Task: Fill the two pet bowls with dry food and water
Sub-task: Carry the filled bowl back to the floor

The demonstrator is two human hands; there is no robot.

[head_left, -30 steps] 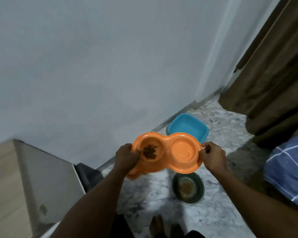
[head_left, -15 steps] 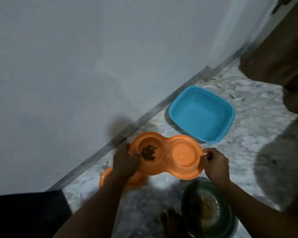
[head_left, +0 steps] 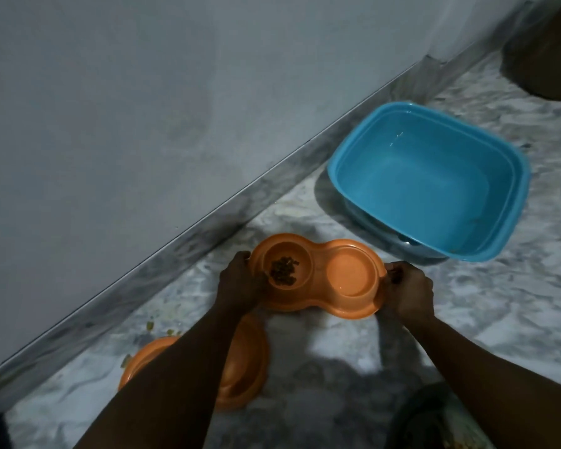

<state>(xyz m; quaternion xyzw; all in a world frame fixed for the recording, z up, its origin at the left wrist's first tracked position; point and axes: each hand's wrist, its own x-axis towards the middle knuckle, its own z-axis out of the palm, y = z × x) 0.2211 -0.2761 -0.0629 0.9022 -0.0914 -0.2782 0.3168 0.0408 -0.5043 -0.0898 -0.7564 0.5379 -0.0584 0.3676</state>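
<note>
A blue basin holding water lies beyond the right fingers, well apart. The double bowl spans between both sets of fingers: left hand curled over one end, right hand pinching the other. Kibble sits just beside the left fingers.

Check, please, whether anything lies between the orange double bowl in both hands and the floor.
Nothing visible does. The orange double bowl is over marble floor; the second orange bowl lies nearer, under the left forearm, and the blue basin stands apart to the right.
</note>
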